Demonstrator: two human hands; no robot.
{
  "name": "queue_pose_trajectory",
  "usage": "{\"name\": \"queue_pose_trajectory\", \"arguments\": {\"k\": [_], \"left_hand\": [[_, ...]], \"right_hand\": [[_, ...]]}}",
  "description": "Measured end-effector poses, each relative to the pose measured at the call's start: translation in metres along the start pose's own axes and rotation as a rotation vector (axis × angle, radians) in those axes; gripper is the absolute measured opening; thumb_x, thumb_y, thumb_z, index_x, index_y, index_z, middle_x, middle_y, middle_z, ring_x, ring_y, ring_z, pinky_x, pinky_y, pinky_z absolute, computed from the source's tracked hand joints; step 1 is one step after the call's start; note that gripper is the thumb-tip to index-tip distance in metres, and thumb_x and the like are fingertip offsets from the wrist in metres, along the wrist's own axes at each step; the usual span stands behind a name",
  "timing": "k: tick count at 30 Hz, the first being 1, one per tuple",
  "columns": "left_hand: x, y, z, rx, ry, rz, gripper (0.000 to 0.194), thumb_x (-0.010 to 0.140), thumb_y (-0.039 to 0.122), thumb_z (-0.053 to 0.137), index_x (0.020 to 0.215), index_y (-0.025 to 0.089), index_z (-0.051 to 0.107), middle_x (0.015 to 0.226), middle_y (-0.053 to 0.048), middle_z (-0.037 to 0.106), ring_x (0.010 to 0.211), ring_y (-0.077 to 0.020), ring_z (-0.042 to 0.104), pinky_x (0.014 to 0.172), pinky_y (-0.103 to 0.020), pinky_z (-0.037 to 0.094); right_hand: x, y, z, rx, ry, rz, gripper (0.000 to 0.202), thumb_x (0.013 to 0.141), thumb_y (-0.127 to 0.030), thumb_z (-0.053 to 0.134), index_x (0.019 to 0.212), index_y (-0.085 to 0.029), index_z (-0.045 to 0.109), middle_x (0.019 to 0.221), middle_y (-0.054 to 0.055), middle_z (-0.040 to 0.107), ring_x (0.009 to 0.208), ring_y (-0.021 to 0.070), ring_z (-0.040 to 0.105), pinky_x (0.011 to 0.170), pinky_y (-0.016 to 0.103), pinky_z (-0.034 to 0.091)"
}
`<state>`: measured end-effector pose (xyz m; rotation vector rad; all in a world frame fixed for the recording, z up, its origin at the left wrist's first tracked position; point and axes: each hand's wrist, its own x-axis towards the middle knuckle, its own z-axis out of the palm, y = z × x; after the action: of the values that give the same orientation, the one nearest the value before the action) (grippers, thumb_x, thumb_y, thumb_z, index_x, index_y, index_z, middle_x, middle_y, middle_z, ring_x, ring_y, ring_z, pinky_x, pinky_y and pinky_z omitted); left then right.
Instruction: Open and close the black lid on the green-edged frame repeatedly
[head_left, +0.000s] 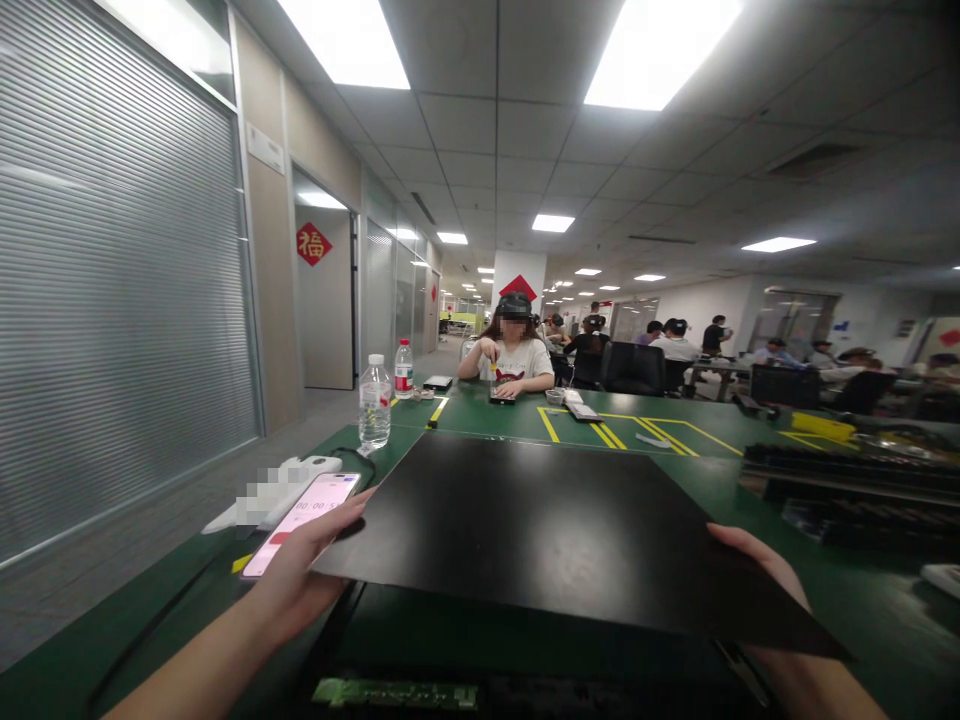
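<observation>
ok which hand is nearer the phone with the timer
Left. The left hand, on the left edge of the black panel, partly covers the phone in view; the right hand is at the right edge, across the panel from the phone.

Big flat black panel point(540, 530) smack in the lower middle of the frame, left hand point(304, 575) gripping its left edge and right hand point(765, 560) on the right one, held over a green table point(90, 650) with a circuit-board-looking strip point(397, 693) showing at the bottom. Phone point(322, 500) with a timer up sits by the left hand, and a clear water bottle point(374, 405) stands a bit above it in the frame. Dead centre there's a person point(529, 362) in a white tee across the table, slatted blinds point(120, 260) fill the upper left, ceiling light point(664, 45) glaring up top
</observation>
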<state>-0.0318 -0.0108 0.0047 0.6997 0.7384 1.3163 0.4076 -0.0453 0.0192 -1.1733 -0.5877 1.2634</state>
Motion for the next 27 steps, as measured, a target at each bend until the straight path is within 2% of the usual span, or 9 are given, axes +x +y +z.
{"name": "queue_pose_trajectory", "arguments": {"k": [3, 6, 8, 11, 14, 17, 19, 23, 27], "left_hand": [[-0.001, 0.0, 0.0, -0.019, -0.014, 0.014, 0.036, 0.073, 0.011, 0.06, 0.107, 0.018, 0.063, 0.084, -0.004, 0.072, 0.07, -0.0204, 0.068, 0.06, -0.029, 0.053], [0.0, -0.001, -0.003, -0.032, 0.041, 0.083, 0.027, 0.073, 0.011, 0.059, 0.099, 0.014, 0.063, 0.075, -0.002, 0.072, 0.062, -0.0175, 0.066, 0.057, -0.026, 0.051], [0.001, -0.001, -0.005, -0.07, 0.078, 0.095, 0.018, 0.073, 0.013, 0.058, 0.091, 0.012, 0.063, 0.071, -0.001, 0.071, 0.059, -0.0155, 0.065, 0.057, -0.025, 0.05], [0.002, 0.002, -0.006, -0.126, 0.077, 0.094, 0.016, 0.073, 0.015, 0.058, 0.088, 0.013, 0.061, 0.071, 0.001, 0.07, 0.059, -0.0138, 0.063, 0.059, -0.025, 0.049], [0.001, 0.003, -0.007, -0.137, 0.116, 0.119, 0.014, 0.07, 0.014, 0.057, 0.084, 0.015, 0.06, 0.068, 0.003, 0.069, 0.058, -0.0133, 0.063, 0.058, -0.024, 0.048], [0.0, 0.003, -0.006, -0.122, 0.175, 0.113, 0.013, 0.068, 0.015, 0.058, 0.081, 0.015, 0.059, 0.057, 0.005, 0.066, 0.048, -0.0129, 0.06, 0.05, -0.023, 0.046], [0.0, 0.002, -0.006, -0.095, 0.188, 0.096, 0.018, 0.068, 0.017, 0.058, 0.086, 0.015, 0.059, 0.054, 0.004, 0.065, 0.045, -0.014, 0.06, 0.049, -0.025, 0.047], [-0.003, 0.004, -0.002, -0.046, 0.15, 0.128, 0.027, 0.067, 0.013, 0.057, 0.094, 0.014, 0.06, 0.065, 0.001, 0.071, 0.052, -0.0165, 0.064, 0.056, -0.028, 0.051], [-0.007, 0.007, 0.003, -0.055, 0.137, 0.118, 0.03, 0.068, 0.012, 0.056, 0.097, 0.012, 0.059, 0.065, -0.001, 0.073, 0.053, -0.0182, 0.066, 0.054, -0.028, 0.052]], "right_hand": [[-0.001, 0.004, 0.005, 0.113, 0.0, 0.16, 0.021, 0.068, -0.023, 0.057, 0.083, -0.017, 0.07, 0.073, 0.008, 0.072, 0.079, 0.0261, 0.067, 0.075, 0.036, 0.052], [-0.004, 0.009, 0.014, 0.145, -0.01, 0.185, 0.016, 0.066, -0.021, 0.063, 0.08, -0.016, 0.069, 0.07, 0.007, 0.072, 0.076, 0.025, 0.067, 0.074, 0.034, 0.052], [-0.006, 0.011, 0.021, 0.131, -0.061, 0.194, 0.017, 0.067, -0.026, 0.064, 0.079, -0.016, 0.068, 0.074, 0.008, 0.072, 0.077, 0.0251, 0.067, 0.072, 0.034, 0.052], [-0.01, 0.014, 0.03, 0.079, -0.121, 0.246, 0.024, 0.07, -0.037, 0.06, 0.08, -0.017, 0.069, 0.076, 0.009, 0.072, 0.078, 0.0253, 0.066, 0.069, 0.034, 0.052], [-0.01, 0.018, 0.032, -0.058, -0.158, 0.281, 0.026, 0.071, -0.039, 0.057, 0.079, -0.017, 0.069, 0.075, 0.01, 0.071, 0.076, 0.0254, 0.067, 0.067, 0.034, 0.051], [-0.007, 0.022, 0.026, -0.167, -0.169, 0.268, 0.026, 0.068, -0.036, 0.06, 0.083, -0.016, 0.068, 0.077, 0.01, 0.071, 0.076, 0.0253, 0.067, 0.068, 0.034, 0.051], [-0.002, 0.024, 0.02, -0.181, -0.181, 0.249, 0.025, 0.068, -0.032, 0.061, 0.084, -0.015, 0.068, 0.08, 0.01, 0.071, 0.076, 0.0237, 0.066, 0.071, 0.033, 0.051], [0.009, 0.029, 0.012, -0.217, -0.216, 0.232, 0.023, 0.069, -0.031, 0.061, 0.081, -0.013, 0.066, 0.082, 0.009, 0.071, 0.074, 0.0196, 0.066, 0.071, 0.03, 0.05], [0.016, 0.03, 0.009, -0.309, -0.087, 0.1, 0.029, 0.067, -0.029, 0.063, 0.09, -0.012, 0.064, 0.077, 0.008, 0.07, 0.065, 0.0148, 0.064, 0.056, 0.023, 0.048]]}}
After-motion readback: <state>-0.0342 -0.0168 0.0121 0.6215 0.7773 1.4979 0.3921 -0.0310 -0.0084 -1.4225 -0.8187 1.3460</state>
